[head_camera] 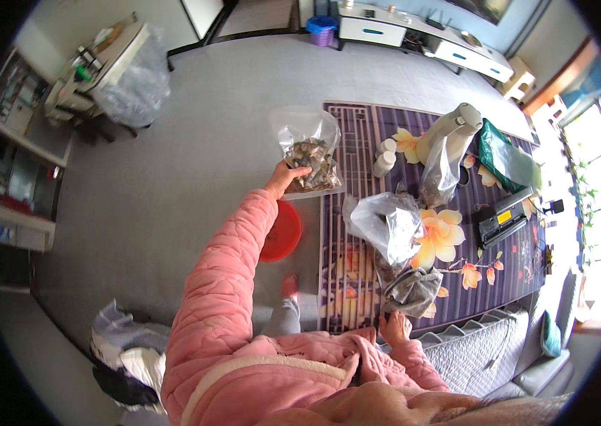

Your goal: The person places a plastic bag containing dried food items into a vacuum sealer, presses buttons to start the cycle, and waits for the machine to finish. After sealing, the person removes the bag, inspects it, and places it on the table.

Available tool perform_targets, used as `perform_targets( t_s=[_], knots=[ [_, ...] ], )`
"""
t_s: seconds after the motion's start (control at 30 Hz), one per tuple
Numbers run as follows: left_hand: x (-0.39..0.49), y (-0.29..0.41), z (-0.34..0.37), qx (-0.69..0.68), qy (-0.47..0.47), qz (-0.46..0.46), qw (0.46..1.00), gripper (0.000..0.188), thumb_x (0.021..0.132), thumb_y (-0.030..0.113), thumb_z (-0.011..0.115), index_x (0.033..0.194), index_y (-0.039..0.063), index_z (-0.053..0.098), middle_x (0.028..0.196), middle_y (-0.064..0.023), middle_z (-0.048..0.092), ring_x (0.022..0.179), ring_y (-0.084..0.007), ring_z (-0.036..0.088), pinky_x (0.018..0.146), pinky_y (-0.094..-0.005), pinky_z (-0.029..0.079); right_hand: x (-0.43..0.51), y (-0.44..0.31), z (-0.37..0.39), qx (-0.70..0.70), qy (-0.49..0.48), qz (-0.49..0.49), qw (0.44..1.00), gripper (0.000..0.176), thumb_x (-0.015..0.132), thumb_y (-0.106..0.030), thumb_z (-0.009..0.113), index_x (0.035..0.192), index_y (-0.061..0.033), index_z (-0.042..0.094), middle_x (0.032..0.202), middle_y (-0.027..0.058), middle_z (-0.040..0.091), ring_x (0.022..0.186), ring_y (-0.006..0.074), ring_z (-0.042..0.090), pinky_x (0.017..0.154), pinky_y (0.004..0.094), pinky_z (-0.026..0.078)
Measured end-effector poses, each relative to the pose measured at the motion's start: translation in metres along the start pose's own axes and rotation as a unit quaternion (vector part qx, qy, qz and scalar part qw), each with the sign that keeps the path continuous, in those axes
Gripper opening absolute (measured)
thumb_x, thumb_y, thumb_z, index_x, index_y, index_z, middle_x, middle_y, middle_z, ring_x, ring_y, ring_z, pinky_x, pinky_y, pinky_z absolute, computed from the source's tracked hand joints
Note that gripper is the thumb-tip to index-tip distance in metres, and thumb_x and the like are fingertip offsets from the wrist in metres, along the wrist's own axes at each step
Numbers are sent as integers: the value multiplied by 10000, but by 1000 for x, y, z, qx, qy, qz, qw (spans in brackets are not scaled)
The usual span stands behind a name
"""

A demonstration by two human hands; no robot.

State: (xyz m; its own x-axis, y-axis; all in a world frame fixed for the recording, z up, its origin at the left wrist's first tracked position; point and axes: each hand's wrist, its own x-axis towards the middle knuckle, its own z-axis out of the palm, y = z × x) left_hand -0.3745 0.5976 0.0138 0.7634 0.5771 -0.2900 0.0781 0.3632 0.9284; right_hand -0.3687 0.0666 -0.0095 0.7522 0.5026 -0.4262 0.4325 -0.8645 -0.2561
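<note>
My left hand (282, 179), at the end of a pink quilted sleeve, grips the lower left side of a clear plastic bag (312, 154) partly filled with brown dried pieces. The bag is above the floor at the left edge of the table with the flowered cover (353, 213). My right hand (395, 327) rests at the table's near edge, just below a crumpled grey cloth (414, 292); whether it holds anything cannot be told. Beyond the cloth lies an open clear plastic bag (385, 223) with dark contents. Another clear bag (439, 181) with brown contents stands farther back.
A red basin (284, 231) is on the floor below my left forearm. The table also bears white bottles (384, 164), a beige thermos jug (450, 130), a black vacuum sealer (502, 219) and a green bag (502, 154). A grey sofa (470, 346) adjoins the near side.
</note>
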Motion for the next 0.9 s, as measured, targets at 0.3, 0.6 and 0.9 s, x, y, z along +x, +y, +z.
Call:
perform_targets(
  t_s=[0.3,0.6,0.9],
  knots=[
    [175,2,21,79,-202,-155,964,388,804,153,780,1147,48,632,1015,-33,683,890,-166,645,811,-329,524,-9,-9,11,50,83,57,994,356,790,-286,717,953,2,585,950,243,619,861,442,621,721,523,497],
    [257,5,44,337,-18,-28,941,484,815,410,796,1014,-19,692,847,-25,653,764,-115,567,712,-281,451,-9,-10,7,64,49,106,991,387,769,-229,736,1055,-15,588,1001,233,613,882,437,621,740,518,495],
    [274,11,91,41,-57,98,993,274,854,40,725,746,116,486,927,-79,700,806,-132,651,743,-256,502,-6,-21,-9,62,9,130,989,436,760,-241,771,1079,2,599,1053,231,612,921,411,641,772,479,516]
  ],
)
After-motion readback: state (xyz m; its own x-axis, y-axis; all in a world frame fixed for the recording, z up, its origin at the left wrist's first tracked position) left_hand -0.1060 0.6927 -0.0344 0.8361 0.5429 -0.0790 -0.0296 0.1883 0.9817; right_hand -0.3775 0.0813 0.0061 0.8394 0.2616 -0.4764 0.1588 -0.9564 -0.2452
